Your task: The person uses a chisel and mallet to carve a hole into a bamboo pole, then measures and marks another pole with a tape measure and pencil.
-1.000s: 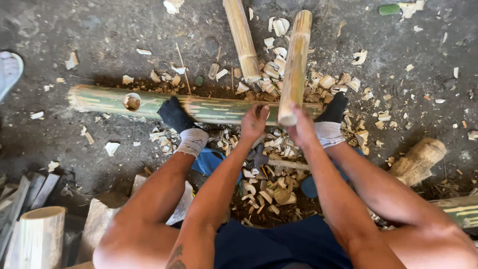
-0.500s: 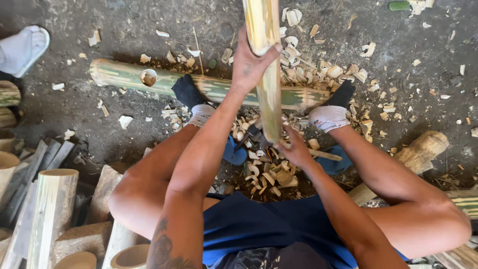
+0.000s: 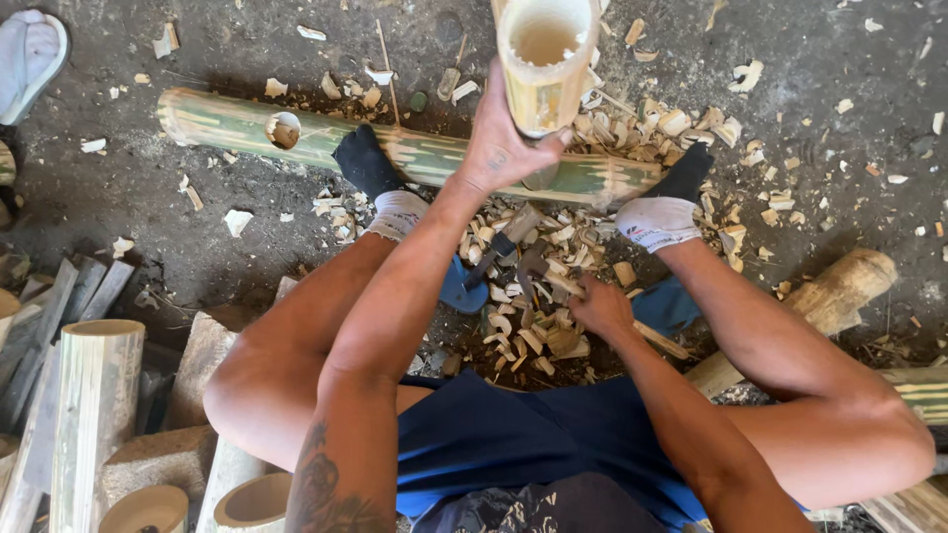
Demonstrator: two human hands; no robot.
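the left hand [image 3: 504,148] wraps the upright bamboo tube [image 3: 546,59], which could tip while the right hand [image 3: 600,308], fingers curled, gropes the hatchet [image 3: 513,247] beside it.

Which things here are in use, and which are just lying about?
In use: upright bamboo tube in left hand; tool by right hand; green pole under both feet.
Lying about: wood chips, log, cut tubes, white shoe.
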